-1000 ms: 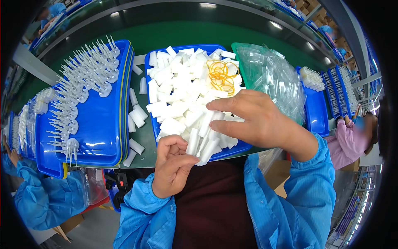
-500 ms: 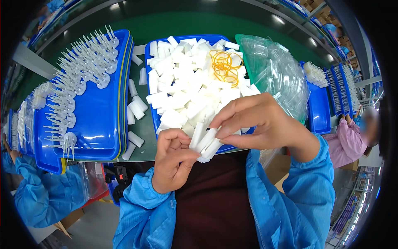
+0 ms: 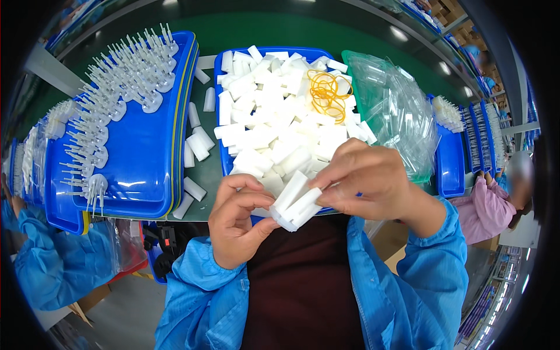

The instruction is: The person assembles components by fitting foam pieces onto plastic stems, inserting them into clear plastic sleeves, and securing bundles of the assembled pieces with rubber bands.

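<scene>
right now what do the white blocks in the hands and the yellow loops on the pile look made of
White blocks: probably soft foam or sponge; matte, no glare, slightly rounded edges, held bunched between both hands. Yellow loops: likely rubber bands; thin, limp, tangled rings, faintly translucent.

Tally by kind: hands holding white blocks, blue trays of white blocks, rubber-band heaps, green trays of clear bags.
Hands holding white blocks (left hand, right hand): 2
Blue tray of blocks: 1
Rubber-band heap: 1
Green tray of clear bags: 1
Total: 5

Both hands [image 3: 303, 201] pinch white foam blocks [image 3: 296, 201] over blue tray [image 3: 220, 105]
</scene>
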